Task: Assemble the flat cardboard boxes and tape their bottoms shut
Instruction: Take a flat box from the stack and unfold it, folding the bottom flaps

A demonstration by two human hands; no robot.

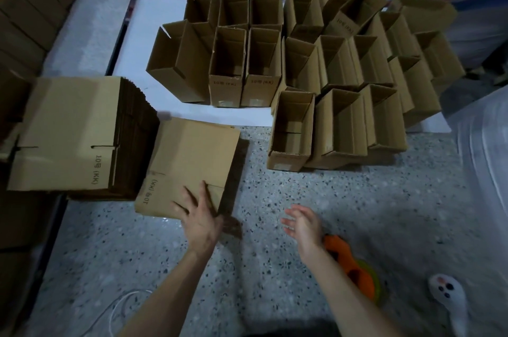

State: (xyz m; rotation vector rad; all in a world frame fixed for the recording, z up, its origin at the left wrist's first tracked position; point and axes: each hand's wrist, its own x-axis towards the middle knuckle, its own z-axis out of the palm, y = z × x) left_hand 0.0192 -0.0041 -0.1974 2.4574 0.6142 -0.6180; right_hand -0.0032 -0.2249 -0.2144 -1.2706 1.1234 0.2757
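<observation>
Flat cardboard box [189,163] sits over the speckled floor [330,213], just beside the stack of flat boxes [71,133]. On the head view, I see the left hand [199,215] pressing straight, spread fingers on its near corner. The right hand [301,222], blurred, hovers released and holds nothing, near the orange tape dispenser [346,262]. Assembled boxes [291,130] stand beyond.

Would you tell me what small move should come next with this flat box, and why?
Probably bring the right hand to the right edge of the flat box, so both hands can lift it and pop it open. The left hand lies on its near corner, the right hand hovers open and empty, and the box is folded flat. The orange tape dispenser can wait.
</observation>
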